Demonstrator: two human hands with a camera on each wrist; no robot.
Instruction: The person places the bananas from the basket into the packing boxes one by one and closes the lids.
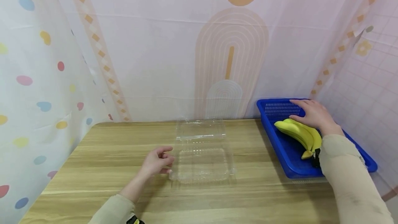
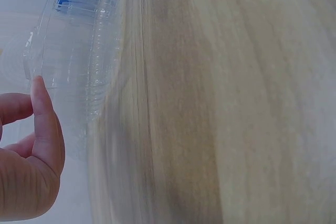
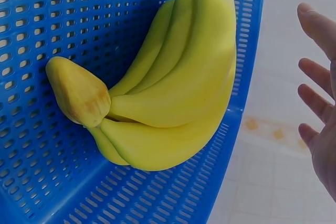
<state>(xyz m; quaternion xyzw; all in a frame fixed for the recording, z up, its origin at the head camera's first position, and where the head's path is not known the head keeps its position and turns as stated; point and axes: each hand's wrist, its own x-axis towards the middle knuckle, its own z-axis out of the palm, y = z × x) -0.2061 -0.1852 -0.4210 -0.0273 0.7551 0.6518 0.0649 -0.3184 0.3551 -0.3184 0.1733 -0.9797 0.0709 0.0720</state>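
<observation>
In the head view a clear plastic clamshell box (image 1: 202,179) lies on the table with its lid folded back. My left hand (image 1: 157,161) is at the box's left side, its fingers loosely bent; the left wrist view shows the fingertips close to the box's edge (image 2: 97,61), and contact is hard to tell. Over at the right, a bunch of yellow bananas (image 1: 293,132) rests in a blue plastic basket (image 1: 280,155). Above it hovers my right hand (image 1: 315,115), fingers spread; the right wrist view has this hand (image 3: 323,98) apart from the bananas (image 3: 184,93).
The wood-grain table (image 1: 118,155) extends left of and in front of the clear box. A patterned curtain (image 1: 155,61) hangs along its back edge and down both sides. The basket's raised walls surround the bananas.
</observation>
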